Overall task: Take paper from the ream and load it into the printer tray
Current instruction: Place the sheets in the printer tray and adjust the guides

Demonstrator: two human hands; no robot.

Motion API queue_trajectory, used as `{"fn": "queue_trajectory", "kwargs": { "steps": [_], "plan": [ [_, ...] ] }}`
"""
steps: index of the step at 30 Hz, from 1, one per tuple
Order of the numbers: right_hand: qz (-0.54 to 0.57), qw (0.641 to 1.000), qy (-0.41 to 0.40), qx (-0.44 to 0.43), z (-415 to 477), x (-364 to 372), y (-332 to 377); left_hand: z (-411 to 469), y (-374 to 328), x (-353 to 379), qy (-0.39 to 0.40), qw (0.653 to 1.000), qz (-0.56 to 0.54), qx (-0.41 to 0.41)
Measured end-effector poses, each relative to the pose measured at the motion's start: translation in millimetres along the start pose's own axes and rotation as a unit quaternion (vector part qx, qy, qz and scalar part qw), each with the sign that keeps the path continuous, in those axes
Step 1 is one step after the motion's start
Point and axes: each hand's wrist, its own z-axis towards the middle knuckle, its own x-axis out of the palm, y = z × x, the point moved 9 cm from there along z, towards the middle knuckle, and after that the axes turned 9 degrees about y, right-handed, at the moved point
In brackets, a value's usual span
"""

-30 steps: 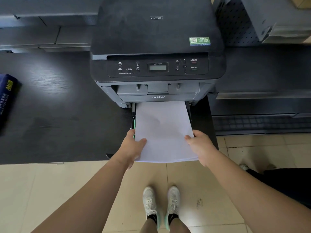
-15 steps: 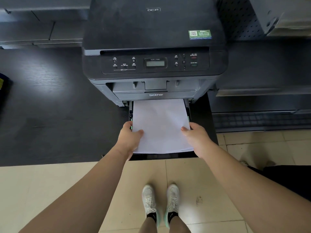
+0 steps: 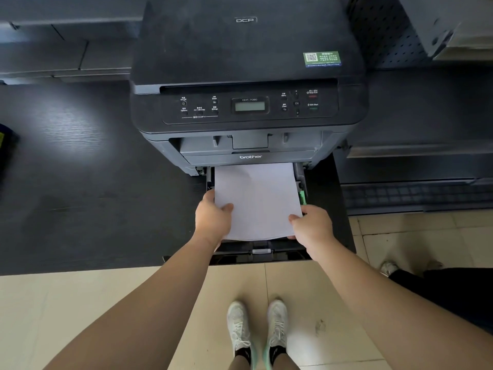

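A dark grey printer (image 3: 248,62) stands on a black table, its paper tray (image 3: 260,252) pulled out toward me. A white stack of paper (image 3: 257,201) lies over the tray, its far end under the printer's front. My left hand (image 3: 212,218) grips the stack's near left edge, thumb on top. My right hand (image 3: 312,227) grips the near right corner the same way. A green paper guide (image 3: 302,197) shows at the tray's right side. The ream (image 3: 5,140) is only a dark sliver at the far left edge.
The black table (image 3: 80,196) stretches left of the printer. Grey machines (image 3: 413,161) stand close on the right. Below is tiled floor (image 3: 80,316) with my white shoes (image 3: 257,327). Another person's shoe and dark clothing (image 3: 453,287) are at right.
Both hands have pushed the paper stack farther into the tray, so less of it overhangs the tray's front. The view has shifted, leaving the ream almost out of frame.
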Motion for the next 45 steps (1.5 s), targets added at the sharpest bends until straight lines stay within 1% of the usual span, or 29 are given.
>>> {"fn": "queue_trajectory", "kwargs": {
  "steps": [3,8,11,14,20,25,29,33,38,45],
  "plan": [
    [-0.009,1.000,-0.006,-0.011,-3.1,-0.1,1.3,-4.2,-1.0,-0.3,0.013,0.999,0.035,-0.001],
    [-0.023,0.999,-0.023,-0.032,-13.8,-10.8,2.1,-24.1,-0.4,-11.8,-0.013,0.998,0.061,0.000],
    [-0.060,0.997,-0.030,-0.048,-19.5,-17.7,3.4,-31.1,3.5,-19.1,-0.030,0.995,0.091,0.004],
    [-0.101,0.992,-0.035,-0.068,-23.8,-19.1,7.9,-32.2,7.0,-24.6,-0.050,0.994,0.094,0.007],
    [-0.175,0.979,-0.040,-0.100,-23.4,-13.9,12.2,-32.2,4.0,-19.8,-0.051,0.987,0.146,0.032],
    [-0.206,0.968,-0.081,-0.114,-19.4,-22.7,11.9,-36.9,2.1,-29.9,-0.079,0.982,0.165,0.037],
    [-0.198,0.970,-0.099,-0.101,-12.2,-35.7,13.8,-31.5,4.5,-39.4,-0.088,0.981,0.172,0.024],
    [-0.199,0.972,-0.084,-0.091,-2.6,-35.0,12.2,-27.5,9.0,-41.2,-0.082,0.983,0.161,0.010],
    [-0.202,0.972,-0.096,-0.070,4.4,-34.3,5.7,-25.8,12.1,-40.6,-0.091,0.984,0.154,0.011],
    [-0.226,0.964,-0.121,-0.071,3.2,-33.6,2.2,-25.4,13.8,-38.4,-0.093,0.985,0.146,-0.008]
  ]
}}
